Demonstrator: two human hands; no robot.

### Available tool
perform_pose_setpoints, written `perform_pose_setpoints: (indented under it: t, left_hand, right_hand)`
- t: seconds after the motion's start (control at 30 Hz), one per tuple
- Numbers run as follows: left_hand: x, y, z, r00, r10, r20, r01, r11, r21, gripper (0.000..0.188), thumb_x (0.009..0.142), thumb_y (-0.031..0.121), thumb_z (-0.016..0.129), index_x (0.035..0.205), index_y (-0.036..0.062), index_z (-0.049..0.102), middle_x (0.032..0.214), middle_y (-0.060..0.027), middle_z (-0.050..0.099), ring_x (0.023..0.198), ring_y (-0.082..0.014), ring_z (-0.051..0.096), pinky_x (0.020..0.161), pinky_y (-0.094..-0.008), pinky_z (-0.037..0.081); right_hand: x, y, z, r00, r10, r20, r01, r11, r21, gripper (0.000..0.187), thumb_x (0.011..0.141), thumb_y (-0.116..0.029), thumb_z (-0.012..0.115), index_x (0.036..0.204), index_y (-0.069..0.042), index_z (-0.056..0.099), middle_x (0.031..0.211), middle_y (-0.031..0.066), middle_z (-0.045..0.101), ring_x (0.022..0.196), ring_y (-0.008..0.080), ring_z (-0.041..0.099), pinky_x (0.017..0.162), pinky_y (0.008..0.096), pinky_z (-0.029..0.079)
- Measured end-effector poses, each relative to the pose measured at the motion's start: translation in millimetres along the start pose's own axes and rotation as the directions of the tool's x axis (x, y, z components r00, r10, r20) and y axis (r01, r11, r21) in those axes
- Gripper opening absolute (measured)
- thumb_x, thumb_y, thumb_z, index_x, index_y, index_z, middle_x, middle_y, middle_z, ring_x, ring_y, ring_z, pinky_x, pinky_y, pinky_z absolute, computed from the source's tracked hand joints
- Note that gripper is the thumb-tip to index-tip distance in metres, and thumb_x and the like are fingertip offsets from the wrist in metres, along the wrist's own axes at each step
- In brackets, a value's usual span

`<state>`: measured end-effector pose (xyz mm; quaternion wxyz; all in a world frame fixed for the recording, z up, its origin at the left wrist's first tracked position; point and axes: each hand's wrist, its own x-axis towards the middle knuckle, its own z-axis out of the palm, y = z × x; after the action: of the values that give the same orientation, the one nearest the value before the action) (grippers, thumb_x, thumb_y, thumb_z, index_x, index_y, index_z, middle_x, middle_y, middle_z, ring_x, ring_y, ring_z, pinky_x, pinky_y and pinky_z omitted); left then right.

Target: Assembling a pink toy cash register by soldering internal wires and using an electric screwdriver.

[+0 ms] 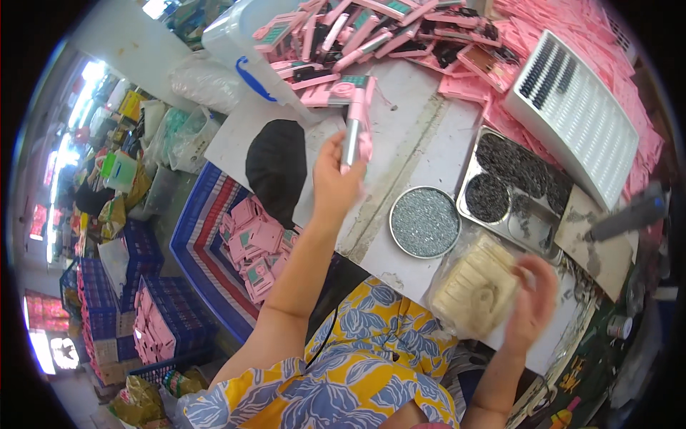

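Observation:
My left hand (337,179) is closed around a pink plastic part with a silver strip (352,139), lifted over the table. Its far end overlaps the pink casings at the edge of the pile, so I cannot tell whether they touch. My right hand (532,304) is raised at the right with fingers curved and apart, and nothing shows in it. It is nearest to a clear plastic bag holding a cream-coloured block (475,286). A round dish of small silvery screws (425,222) lies between the hands.
Pink casings (357,36) heap at the back beside a clear bin (236,36). To the right are a white ridged tray (579,121), a metal tray of dark small parts (518,161) and a dark powered screwdriver (629,214). A blue basket (193,214) holds more pink pieces.

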<state>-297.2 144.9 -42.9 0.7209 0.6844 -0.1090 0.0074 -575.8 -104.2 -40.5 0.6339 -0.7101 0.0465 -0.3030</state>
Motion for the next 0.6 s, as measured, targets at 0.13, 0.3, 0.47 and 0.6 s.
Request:
perform_pose_setpoints:
  t: [0.13, 0.3, 0.47, 0.6]
  left_hand:
    - [-87.0, 39.9, 44.1, 0.808, 0.417, 0.416, -0.578, 0.702, 0.417, 0.053, 0.08, -0.008, 0.061, 0.133, -0.0017, 0.059, 0.105, -0.0155, 0.069, 0.089, -0.0269, 0.068, 0.081, -0.0372, 0.054]
    - [-155.9, 42.5, 72.3, 0.513, 0.415, 0.752, -0.699, 0.71, 0.085, 0.052, 0.072, 0.001, 0.073, 0.123, 0.0042, 0.064, 0.102, -0.0112, 0.06, 0.092, -0.0318, 0.061, 0.078, -0.0425, 0.049]
    - [-156.0, 5.7, 73.4, 0.397, 0.252, 0.883, -0.692, 0.714, 0.107, 0.041, 0.07, 0.012, 0.08, 0.108, 0.013, 0.066, 0.104, -0.0063, 0.057, 0.096, -0.0264, 0.058, 0.083, -0.0439, 0.044]
    - [-154.8, -30.6, 73.4, 0.263, 0.399, 0.879, -0.754, 0.653, -0.071, 0.027, 0.071, 0.02, 0.083, 0.095, 0.014, 0.07, 0.098, -0.0034, 0.058, 0.097, -0.0255, 0.057, 0.087, -0.0424, 0.039]
  right_hand:
    - [21.2, 7.9, 71.4, 0.861, 0.429, 0.271, -0.506, 0.675, 0.537, 0.056, 0.104, -0.031, 0.053, 0.149, -0.002, 0.041, 0.147, 0.0143, 0.049, 0.132, 0.0259, 0.05, 0.11, 0.043, 0.041]
    - [1.7, 31.6, 32.5, 0.751, 0.619, 0.23, -0.609, 0.516, 0.602, 0.04, 0.107, -0.03, 0.046, 0.132, 0.0, 0.055, 0.119, 0.0106, 0.067, 0.103, 0.0195, 0.066, 0.09, 0.0345, 0.054]
    - [-28.3, 27.0, -26.7, 0.816, 0.575, -0.058, -0.564, 0.769, -0.302, 0.036, 0.102, -0.033, 0.059, 0.09, 0.001, 0.069, 0.075, 0.0086, 0.069, 0.071, 0.0177, 0.068, 0.061, 0.0347, 0.051]
    - [-23.7, 28.6, -38.6, 0.932, 0.356, -0.069, -0.233, 0.443, -0.866, 0.04, 0.094, -0.037, 0.068, 0.07, -0.005, 0.064, 0.06, 0.0162, 0.059, 0.053, 0.0345, 0.06, 0.051, 0.0427, 0.044]
